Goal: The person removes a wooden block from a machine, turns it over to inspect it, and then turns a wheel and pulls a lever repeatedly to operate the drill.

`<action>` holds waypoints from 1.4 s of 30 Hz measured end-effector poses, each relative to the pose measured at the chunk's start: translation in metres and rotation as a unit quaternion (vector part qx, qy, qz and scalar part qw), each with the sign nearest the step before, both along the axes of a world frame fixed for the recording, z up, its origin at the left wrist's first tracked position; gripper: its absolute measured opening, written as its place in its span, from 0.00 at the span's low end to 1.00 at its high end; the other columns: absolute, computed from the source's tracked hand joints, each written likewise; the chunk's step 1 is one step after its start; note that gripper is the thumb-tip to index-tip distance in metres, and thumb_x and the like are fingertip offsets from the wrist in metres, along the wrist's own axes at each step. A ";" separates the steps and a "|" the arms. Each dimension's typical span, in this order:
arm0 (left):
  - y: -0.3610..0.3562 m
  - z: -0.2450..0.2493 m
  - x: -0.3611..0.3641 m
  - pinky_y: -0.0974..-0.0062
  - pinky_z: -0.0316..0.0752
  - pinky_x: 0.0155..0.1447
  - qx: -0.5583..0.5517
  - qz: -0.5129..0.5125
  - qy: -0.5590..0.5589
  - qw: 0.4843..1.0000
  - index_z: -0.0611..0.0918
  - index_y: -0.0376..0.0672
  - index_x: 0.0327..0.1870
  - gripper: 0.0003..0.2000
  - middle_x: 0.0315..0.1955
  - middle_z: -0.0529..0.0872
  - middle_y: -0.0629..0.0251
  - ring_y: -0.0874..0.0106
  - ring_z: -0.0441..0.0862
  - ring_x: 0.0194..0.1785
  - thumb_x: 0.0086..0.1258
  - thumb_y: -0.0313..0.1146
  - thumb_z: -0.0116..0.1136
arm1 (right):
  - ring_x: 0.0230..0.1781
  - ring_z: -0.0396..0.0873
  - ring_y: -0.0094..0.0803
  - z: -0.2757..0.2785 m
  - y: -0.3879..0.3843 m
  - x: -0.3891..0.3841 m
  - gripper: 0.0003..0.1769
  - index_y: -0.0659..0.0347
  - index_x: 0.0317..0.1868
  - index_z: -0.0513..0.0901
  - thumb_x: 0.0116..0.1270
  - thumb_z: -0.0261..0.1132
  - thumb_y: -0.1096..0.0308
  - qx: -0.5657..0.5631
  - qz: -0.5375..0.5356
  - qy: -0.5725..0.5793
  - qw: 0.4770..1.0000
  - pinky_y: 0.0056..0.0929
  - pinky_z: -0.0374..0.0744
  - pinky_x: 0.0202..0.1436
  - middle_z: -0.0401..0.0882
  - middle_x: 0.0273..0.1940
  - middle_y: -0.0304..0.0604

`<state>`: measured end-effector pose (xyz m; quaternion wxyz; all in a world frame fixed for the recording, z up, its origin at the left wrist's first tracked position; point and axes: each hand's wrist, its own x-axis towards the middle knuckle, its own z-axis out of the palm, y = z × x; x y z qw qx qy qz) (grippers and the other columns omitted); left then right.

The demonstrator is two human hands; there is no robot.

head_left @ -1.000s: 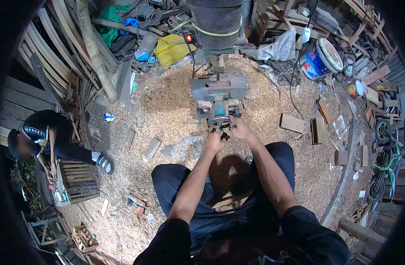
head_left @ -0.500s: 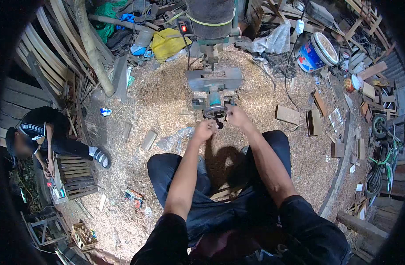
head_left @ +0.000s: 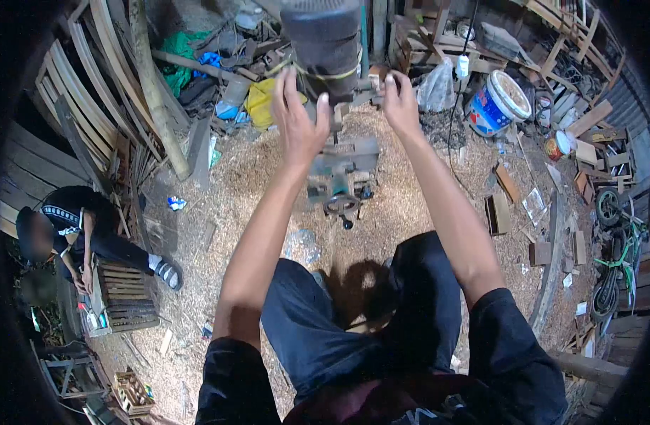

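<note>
A large dark cylindrical machine head [head_left: 321,42] with a yellow band stands upright at the top centre. My left hand [head_left: 299,117] is raised at its lower left, fingers spread, with nothing visible in it. To the right of the machine, my right hand [head_left: 401,105] has its thumb and fingers apart beside a protruding part; whether it touches that part is unclear. Below the hands sits a metal vise [head_left: 353,157], and in front of it is a round handwheel [head_left: 341,205] with a black knob. Neither hand is on the wheel.
Wood shavings cover the ground [head_left: 254,205]. Another person [head_left: 77,227] sits at the left beside a slatted wooden crate [head_left: 130,294]. At the right are a white-and-blue bucket [head_left: 496,105], wood blocks [head_left: 498,214] and a small bike [head_left: 612,251]. Curved wood strips [head_left: 77,88] lean at the upper left.
Both hands have left the handwheel and risen to the sides of the machine head, fingers apart. The view has shifted, and the machine head appears larger and nearer.
</note>
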<state>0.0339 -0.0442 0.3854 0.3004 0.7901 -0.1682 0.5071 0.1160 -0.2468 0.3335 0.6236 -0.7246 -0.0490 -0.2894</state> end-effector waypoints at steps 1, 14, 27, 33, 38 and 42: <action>-0.005 0.023 0.010 0.53 0.56 0.71 0.001 -0.012 -0.026 1.000 0.64 0.34 0.69 0.32 0.66 0.64 0.45 0.48 0.63 0.68 0.65 0.36 0.62 | 0.46 0.80 0.38 0.030 0.006 0.001 0.23 0.71 0.54 0.75 0.75 0.54 0.56 0.045 0.017 0.000 0.999 0.35 0.76 0.51 0.81 0.44 0.54; -0.036 0.084 0.076 0.49 0.55 0.73 -0.005 0.016 -0.114 0.993 0.72 0.41 0.59 0.25 0.60 0.69 0.50 0.45 0.60 0.70 0.61 0.35 0.63 | 0.72 0.61 0.44 0.067 0.008 0.158 0.55 0.70 0.72 0.62 0.69 0.28 0.25 0.164 0.146 0.202 0.955 0.38 0.56 0.74 0.65 0.69 0.58; -0.035 0.078 0.082 0.48 0.52 0.74 -0.012 -0.007 -0.103 0.995 0.71 0.42 0.60 0.25 0.61 0.68 0.50 0.44 0.58 0.71 0.62 0.36 0.63 | 0.20 0.73 0.27 0.255 0.020 0.223 0.43 0.64 0.38 0.82 0.67 0.45 0.26 0.112 0.078 -0.027 0.990 0.28 0.71 0.26 0.75 0.21 0.38; -0.028 0.074 0.075 0.49 0.54 0.73 0.002 -0.008 -0.093 0.996 0.71 0.44 0.61 0.26 0.61 0.68 0.51 0.45 0.59 0.70 0.63 0.37 0.64 | 0.18 0.72 0.31 0.256 0.022 0.153 0.38 0.58 0.22 0.78 0.71 0.45 0.32 0.050 0.015 0.072 0.996 0.34 0.68 0.23 0.75 0.20 0.39; -0.026 0.068 0.071 0.51 0.54 0.75 0.011 -0.023 -0.081 0.996 0.71 0.44 0.62 0.27 0.63 0.67 0.51 0.45 0.58 0.71 0.61 0.36 0.65 | 0.15 0.68 0.29 0.236 0.013 0.140 0.25 0.55 0.22 0.75 0.72 0.50 0.47 0.146 0.171 0.037 0.974 0.33 0.69 0.20 0.71 0.19 0.38; -0.018 0.074 0.053 0.52 0.53 0.76 0.028 -0.037 -0.007 0.999 0.69 0.44 0.65 0.30 0.67 0.64 0.50 0.44 0.54 0.74 0.60 0.34 0.65 | 0.15 0.68 0.29 0.223 0.013 0.106 0.23 0.56 0.24 0.74 0.71 0.53 0.48 0.162 0.198 0.001 0.967 0.31 0.69 0.21 0.69 0.17 0.37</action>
